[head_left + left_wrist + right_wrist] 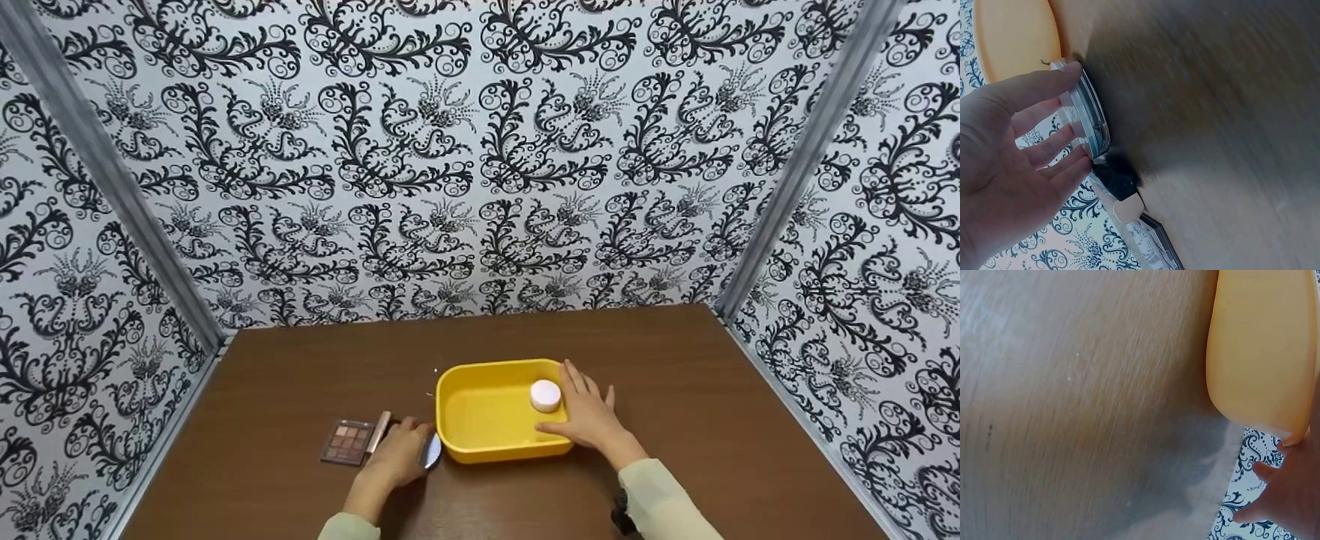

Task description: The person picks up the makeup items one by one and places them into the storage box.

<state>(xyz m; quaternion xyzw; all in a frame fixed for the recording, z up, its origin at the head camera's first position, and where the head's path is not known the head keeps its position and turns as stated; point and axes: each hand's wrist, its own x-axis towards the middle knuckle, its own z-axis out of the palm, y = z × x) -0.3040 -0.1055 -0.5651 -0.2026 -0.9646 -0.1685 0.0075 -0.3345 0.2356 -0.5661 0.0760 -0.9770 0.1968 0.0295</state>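
so, my left hand [397, 452] pinches a round clear-rimmed compact [1088, 115], thumb on one part of its edge and fingertips on another, with gaps between the fingers; whether the compact touches the table under my hand, i can't tell. just left of that hand lies a slim pinkish tube [379, 433], and beyond it, farther out from my fingers, a flat makeup palette [346, 442] shows its rows of brown and beige pans. a small black piece [1117, 179], too dark to make out, sits just below my left fingertips in the left wrist view.

my right hand [592, 420] is spread, its fingers stretched along the right end of a yellow tray [504, 454] and its thumb reaching over the rim. the tray stands between my two hands, just to the right of the left one. inside it, right beside my right fingers, is a small white jar [545, 396].

under both hands is a brown wooden table [300, 375]; past them rises a wall [465, 165] covered in black scrolls on white. pale green sleeves [664, 499] end at my wrists.
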